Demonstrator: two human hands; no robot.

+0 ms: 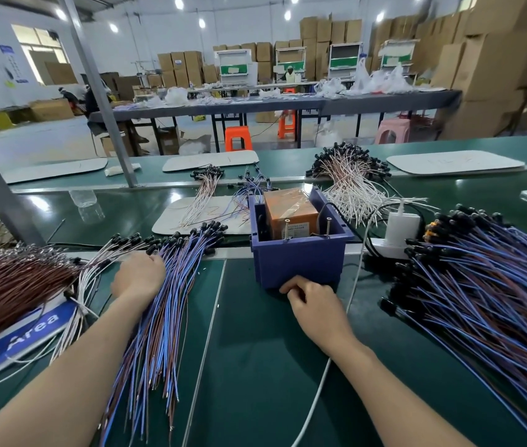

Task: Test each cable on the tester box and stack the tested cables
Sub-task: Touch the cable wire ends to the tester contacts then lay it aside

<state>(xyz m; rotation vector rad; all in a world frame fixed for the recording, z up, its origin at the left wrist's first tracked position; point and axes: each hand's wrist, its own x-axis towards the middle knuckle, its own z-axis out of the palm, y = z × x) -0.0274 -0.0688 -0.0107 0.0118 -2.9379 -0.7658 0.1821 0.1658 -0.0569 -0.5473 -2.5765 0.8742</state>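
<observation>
Bench stock, listed from your seat.

1. Tester box [300, 262]: blue open-topped bin, centre of the green bench [255, 350], with an orange unit [288, 211] standing inside it.
2. Blue cable bundle [165, 304]: fanned out left of the box, black ends far, bare ends near.
3. Your left hand [137, 275]: knuckles up on the far part of that bundle, fingers curled down into the strands.
4. Your right hand [315, 309]: on the bench against the foot of the box's near wall, fingers curled under. The tips are hidden, so it cannot be told whether they pinch anything.
5. Right cable heap [488, 285]: a large pile of blue cables right of the box, black ends toward the centre.
6. Brown cables [7, 285]: a thick sheaf at far left, lying partly over a blue sign [26, 330].
7. White cord [317, 398]: runs from the near edge past your right wrist to a white power strip [400, 227] between the box and the right heap.
8. White cables [349, 179]: a mound beyond the box.
</observation>
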